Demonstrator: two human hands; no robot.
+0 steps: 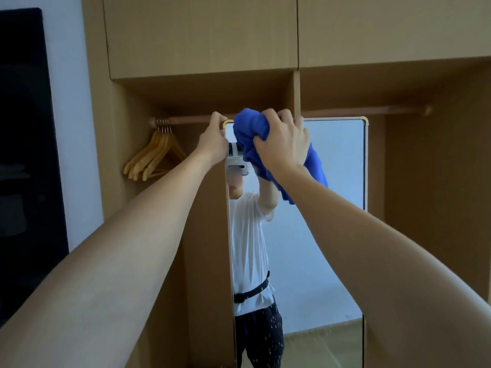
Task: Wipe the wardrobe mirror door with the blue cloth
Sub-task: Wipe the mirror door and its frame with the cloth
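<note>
The tall mirror door (337, 166) stands in the open wardrobe, with rounded yellow corners at its top. My left hand (214, 140) grips the mirror's top left corner and edge. My right hand (284, 139) is closed on a bunched blue cloth (251, 131) and presses it against the upper left part of the glass. A tail of the cloth hangs down under my right wrist. The glass reflects a person in a white shirt.
A wooden clothes rail (186, 120) runs across the wardrobe behind the mirror's top. Several wooden hangers (155, 155) hang at its left end. Closed upper cabinet doors (202, 33) sit above. A dark panel (24, 155) is on the wall at far left.
</note>
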